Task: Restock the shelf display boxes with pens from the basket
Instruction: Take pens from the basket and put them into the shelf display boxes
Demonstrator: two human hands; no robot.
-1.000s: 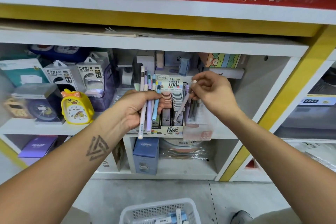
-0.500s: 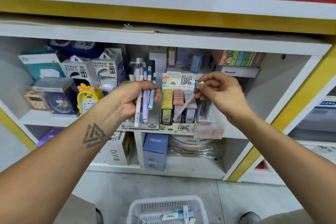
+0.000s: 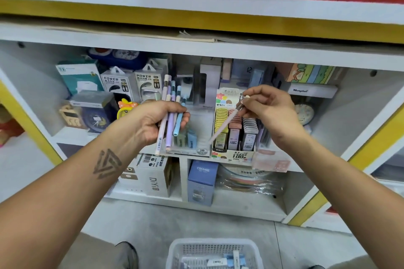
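At centre left, before "POWER BANK" boxes (image 3: 119, 85), the left hand (image 3: 150, 123) grips a pen bundle (image 3: 170, 116). Centre right, the right hand (image 3: 272, 113) pinches one pen (image 3: 227, 123) over the "100" display box (image 3: 235, 135). The hands sit lower in frame than before; the white basket (image 3: 213, 253) lies bottom centre.

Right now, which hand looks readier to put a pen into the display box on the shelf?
The right hand, probably. It pinches a single pen slanted down over the display box. The left hand grips a whole bundle of pens, so it looks like the supply.
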